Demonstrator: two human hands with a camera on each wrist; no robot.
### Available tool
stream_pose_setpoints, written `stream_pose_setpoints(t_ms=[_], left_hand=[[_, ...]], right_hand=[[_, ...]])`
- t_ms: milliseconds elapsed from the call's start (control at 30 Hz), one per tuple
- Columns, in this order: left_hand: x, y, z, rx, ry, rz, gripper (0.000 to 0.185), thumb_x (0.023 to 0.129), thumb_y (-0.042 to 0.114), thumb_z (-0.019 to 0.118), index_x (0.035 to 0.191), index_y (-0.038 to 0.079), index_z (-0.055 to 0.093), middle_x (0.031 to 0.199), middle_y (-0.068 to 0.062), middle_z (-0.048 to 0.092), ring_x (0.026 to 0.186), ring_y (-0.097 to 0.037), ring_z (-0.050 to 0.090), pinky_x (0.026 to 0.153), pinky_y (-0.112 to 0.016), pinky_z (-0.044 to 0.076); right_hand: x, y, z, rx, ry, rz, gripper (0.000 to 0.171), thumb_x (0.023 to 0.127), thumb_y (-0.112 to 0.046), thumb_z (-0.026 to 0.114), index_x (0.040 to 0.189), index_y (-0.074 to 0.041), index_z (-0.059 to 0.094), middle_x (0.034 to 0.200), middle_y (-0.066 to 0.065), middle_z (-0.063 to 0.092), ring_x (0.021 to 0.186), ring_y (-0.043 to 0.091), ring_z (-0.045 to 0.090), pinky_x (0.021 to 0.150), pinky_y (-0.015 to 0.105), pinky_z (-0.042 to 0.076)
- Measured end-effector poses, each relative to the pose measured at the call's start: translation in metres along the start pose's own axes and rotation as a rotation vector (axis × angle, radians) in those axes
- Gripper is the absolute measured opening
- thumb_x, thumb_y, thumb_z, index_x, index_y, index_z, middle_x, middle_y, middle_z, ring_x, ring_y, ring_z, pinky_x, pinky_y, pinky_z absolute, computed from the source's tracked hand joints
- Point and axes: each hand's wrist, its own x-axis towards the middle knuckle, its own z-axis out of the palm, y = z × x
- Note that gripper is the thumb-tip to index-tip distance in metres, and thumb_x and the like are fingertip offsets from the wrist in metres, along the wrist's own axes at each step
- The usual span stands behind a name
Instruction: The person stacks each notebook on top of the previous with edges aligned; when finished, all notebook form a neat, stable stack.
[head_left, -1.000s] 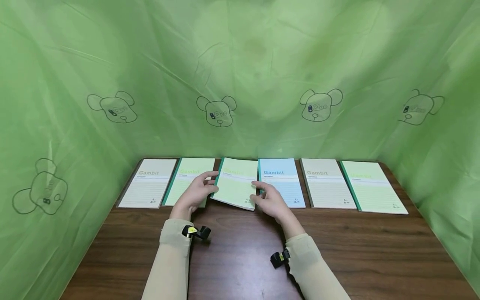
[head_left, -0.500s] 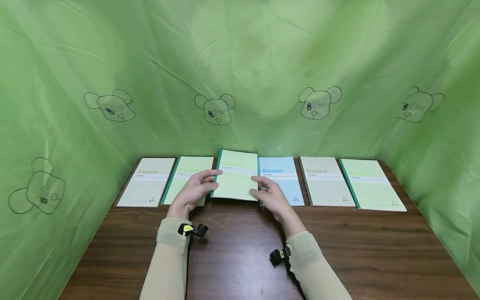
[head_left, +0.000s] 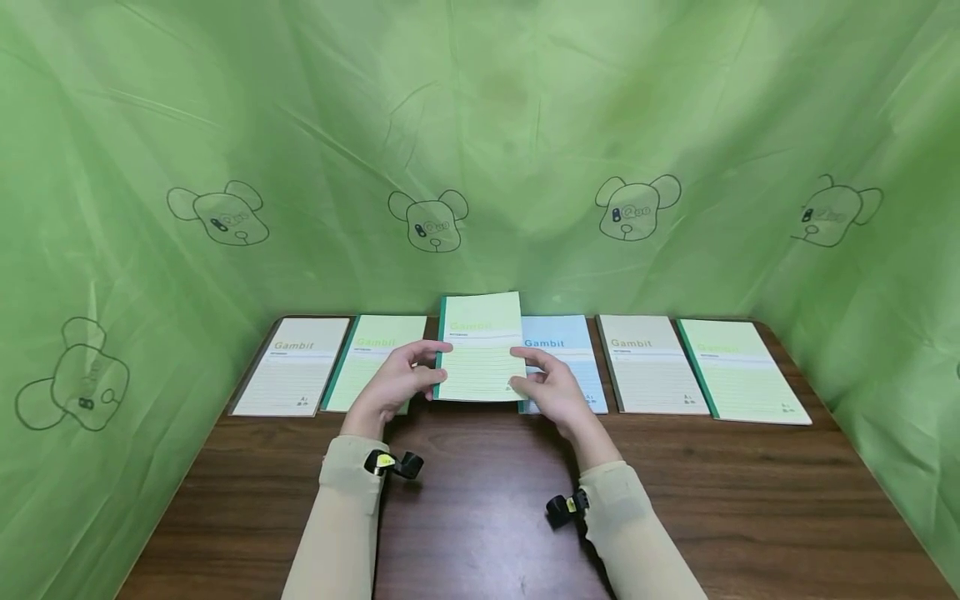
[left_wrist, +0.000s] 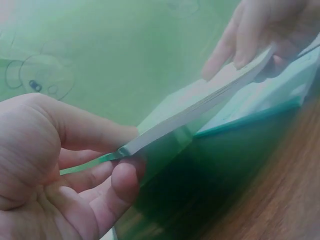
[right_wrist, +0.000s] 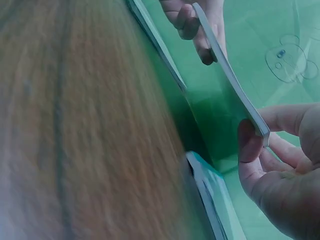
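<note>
Behind lifted green notebook, blue notebook partly hidden (left edge)

The near left corner of the pale blue "Gambit" notebook is covered by the right hand. The brown wooden tabletop is rendered blurred in the right wrist view.

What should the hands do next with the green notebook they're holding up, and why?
Probably lift it clear and bring it nearer: the left hand and right hand pinch the green notebook by its side edges, raised off the table above the row.
</note>
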Motion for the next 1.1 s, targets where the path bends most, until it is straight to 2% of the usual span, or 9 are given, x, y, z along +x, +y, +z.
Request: stream_pose_setpoints(t_ms=[133,267,433,500,600,733,967,1100], left_hand=[[0.005,0.003,0.015,0.0,0.038,-0.011,0.048,0.099,0.0,0.074,0.146,0.004,0.065,0.134,-0.022,0.059,0.067,-0.019,0.059,0.066,-0.034,0.058],[0.012,0.005,0.041,-0.009,0.147,-0.035,0.045,0.096,-0.002,0.072,0.141,0.005,0.069,0.132,-0.021,0.063,0.061,-0.016,0.055,0.063,-0.032,0.055],[0.016,0.007,0.076,0.069,0.314,-0.04,0.04,0.095,0.002,0.072,0.135,0.008,0.074,0.122,-0.015,0.068,0.056,-0.01,0.048,0.055,-0.026,0.044],[0.017,0.007,0.088,0.09,0.356,-0.027,0.038,0.096,0.003,0.072,0.134,0.008,0.074,0.117,-0.014,0.068,0.055,-0.009,0.047,0.052,-0.025,0.041],[0.019,0.007,0.102,0.103,0.384,0.002,0.037,0.098,0.004,0.072,0.134,0.008,0.074,0.115,-0.014,0.069,0.057,-0.01,0.051,0.053,-0.026,0.044],[0.02,0.005,0.114,0.136,0.361,0.032,0.037,0.099,0.006,0.072,0.136,0.009,0.074,0.119,-0.014,0.07,0.065,-0.011,0.057,0.059,-0.029,0.049],[0.023,-0.003,0.126,0.157,0.17,0.035,0.048,0.101,0.006,0.069,0.149,0.012,0.064,0.147,-0.017,0.058,0.061,-0.012,0.053,0.055,-0.027,0.045],[0.025,-0.006,0.131,0.178,0.111,0.017,0.054,0.101,0.007,0.072,0.153,0.015,0.061,0.153,-0.016,0.055,0.069,-0.014,0.059,0.06,-0.029,0.05]], right_hand=[[0.0,0.001,-0.012,-0.021,0.003,-0.009,0.055,0.099,-0.004,0.076,0.152,-0.011,0.064,0.154,0.02,0.055,0.09,0.019,0.057,0.069,0.028,0.051],[0.001,0.005,-0.025,-0.051,0.017,-0.007,0.055,0.098,-0.001,0.074,0.152,-0.009,0.063,0.151,0.021,0.057,0.088,0.019,0.053,0.067,0.025,0.048],[0.001,0.011,-0.041,-0.073,0.028,0.004,0.056,0.098,-0.001,0.073,0.153,-0.007,0.062,0.152,0.023,0.057,0.09,0.019,0.054,0.069,0.024,0.048],[0.0,0.013,-0.047,-0.079,0.035,0.004,0.056,0.098,-0.001,0.073,0.153,-0.007,0.062,0.153,0.024,0.056,0.092,0.019,0.054,0.07,0.024,0.049],[-0.001,0.013,-0.059,-0.094,0.034,0.0,0.056,0.098,-0.001,0.073,0.153,-0.006,0.061,0.153,0.025,0.056,0.097,0.021,0.056,0.073,0.024,0.05],[-0.003,0.016,-0.078,-0.114,-0.002,0.004,0.057,0.099,-0.003,0.075,0.154,-0.006,0.06,0.155,0.025,0.053,0.102,0.024,0.058,0.076,0.025,0.053],[-0.007,0.025,-0.106,-0.218,-0.002,0.003,0.054,0.1,-0.005,0.076,0.152,-0.006,0.062,0.149,0.024,0.057,0.106,0.026,0.056,0.085,0.027,0.051],[-0.011,0.026,-0.114,-0.252,-0.01,0.004,0.054,0.101,-0.007,0.077,0.152,-0.005,0.061,0.143,0.025,0.059,0.103,0.026,0.058,0.084,0.03,0.052]])
